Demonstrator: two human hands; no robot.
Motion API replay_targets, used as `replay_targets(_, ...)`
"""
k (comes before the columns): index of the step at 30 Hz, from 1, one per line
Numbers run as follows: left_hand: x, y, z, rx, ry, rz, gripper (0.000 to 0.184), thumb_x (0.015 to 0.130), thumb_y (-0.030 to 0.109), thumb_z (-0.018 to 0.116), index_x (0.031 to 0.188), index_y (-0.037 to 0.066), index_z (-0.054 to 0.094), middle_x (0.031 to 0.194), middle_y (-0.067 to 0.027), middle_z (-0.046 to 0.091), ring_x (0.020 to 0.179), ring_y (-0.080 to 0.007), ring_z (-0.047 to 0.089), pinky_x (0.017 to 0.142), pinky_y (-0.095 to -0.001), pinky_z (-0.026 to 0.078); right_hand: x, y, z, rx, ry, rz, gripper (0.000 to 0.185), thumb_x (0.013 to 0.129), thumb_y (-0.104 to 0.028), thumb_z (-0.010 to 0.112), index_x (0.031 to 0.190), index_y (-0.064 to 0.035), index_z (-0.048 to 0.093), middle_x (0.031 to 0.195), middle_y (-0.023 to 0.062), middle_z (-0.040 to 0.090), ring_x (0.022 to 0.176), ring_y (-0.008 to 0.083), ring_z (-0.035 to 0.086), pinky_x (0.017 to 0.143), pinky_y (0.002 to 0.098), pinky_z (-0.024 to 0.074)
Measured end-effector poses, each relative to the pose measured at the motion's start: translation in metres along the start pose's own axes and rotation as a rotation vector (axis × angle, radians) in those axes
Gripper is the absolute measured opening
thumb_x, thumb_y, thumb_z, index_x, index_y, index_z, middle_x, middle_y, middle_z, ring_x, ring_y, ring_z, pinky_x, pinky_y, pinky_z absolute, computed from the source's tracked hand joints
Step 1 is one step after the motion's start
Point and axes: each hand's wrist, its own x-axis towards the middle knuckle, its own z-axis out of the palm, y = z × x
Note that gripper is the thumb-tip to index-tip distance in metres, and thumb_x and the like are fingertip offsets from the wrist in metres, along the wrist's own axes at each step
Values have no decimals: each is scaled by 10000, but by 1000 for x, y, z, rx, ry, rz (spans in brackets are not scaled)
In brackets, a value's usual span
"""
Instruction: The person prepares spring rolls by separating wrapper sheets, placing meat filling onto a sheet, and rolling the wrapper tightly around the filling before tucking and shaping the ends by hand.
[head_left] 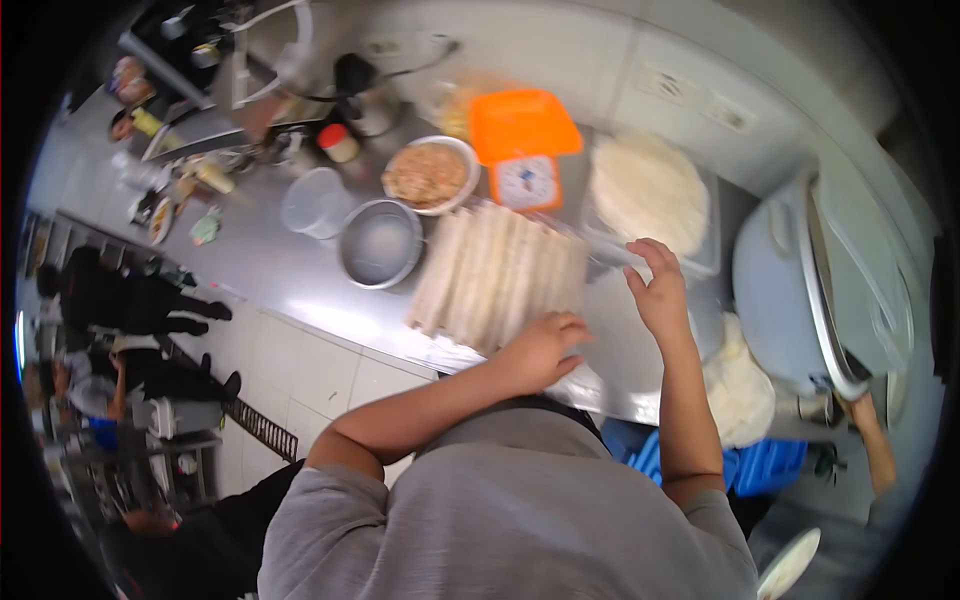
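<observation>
Loosely curled, the right hand (658, 287).

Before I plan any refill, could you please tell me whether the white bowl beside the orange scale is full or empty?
Full: the white bowl holds a pinkish-orange mixture reaching about its rim.

On the counter (290, 283), the rolls (497, 275) lie before the scale (527, 184), with the pan (381, 244) left and the stacked sheets (649, 194) behind right
</observation>
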Motion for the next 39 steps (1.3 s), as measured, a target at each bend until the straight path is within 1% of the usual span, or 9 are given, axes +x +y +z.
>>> replay_targets(6,-81,-9,-71,-106,183,-199,309,850,82,649,1157,81,611,1171,-141,588,1113,-326,551,957,-398,442,85,-113,108,129,-217,-438,445,751,-54,694,1183,-79,590,1258,168,556,1193,365,497,1055,402,369)
replay_targets(12,-169,-37,-141,-87,306,-303,318,863,100,650,1179,85,612,1167,-133,597,1115,-312,558,963,-389,450,176,-175,232,-257,-366,-749,547,762,-107,659,1294,-117,533,1413,167,440,1285,339,432,1071,427,344)
replay_targets(15,-217,-52,-188,-82,350,-379,313,871,116,652,1181,92,622,1161,-127,604,1105,-300,564,944,-372,459,215,-175,274,-401,-565,-857,538,788,-128,636,1316,-136,535,1449,142,418,1319,325,404,1085,424,326)
replay_targets(19,-276,-78,-230,-127,460,-490,277,898,141,630,1173,102,637,1138,-102,628,1057,-255,597,892,-341,478,221,-186,308,-313,-651,-729,394,799,-158,630,1190,-108,640,1302,117,572,1234,302,497,1054,430,364)
replay_targets(25,-314,-119,-263,-250,489,-581,278,914,154,613,1185,96,631,1116,-109,641,1007,-231,625,845,-334,498,230,-187,321,-625,-726,-907,219,788,-198,594,949,-79,681,1034,93,672,1010,280,609,937,383,451)
replay_targets(35,-327,-164,-288,-337,537,-571,242,915,106,624,1152,65,653,1078,-82,673,979,-171,629,878,-298,489,219,-177,305,-566,-605,-891,272,817,-241,547,974,-50,661,1140,119,632,1090,297,572,974,434,426)
replay_targets(37,-325,-162,-288,-365,511,-551,231,909,86,630,1137,60,659,1070,-75,672,970,-156,629,869,-290,492,220,-181,306,-703,-585,-974,279,805,-242,556,985,-57,662,1132,141,632,1079,320,577,978,444,426)
replay_targets(38,-325,-158,-290,-313,510,-532,219,906,72,631,1121,56,664,1067,-73,671,948,-151,630,852,-287,498,224,-171,309,-726,-689,-847,284,787,-233,568,994,-63,661,1112,161,633,1059,329,586,976,449,430)
replay_targets(39,-324,-159,-289,-353,513,-590,213,902,69,634,1112,56,668,1054,-70,671,921,-144,629,828,-280,503,223,-186,303,-769,-664,-948,294,762,-226,592,997,-63,658,1089,164,640,1039,339,594,967,451,440)
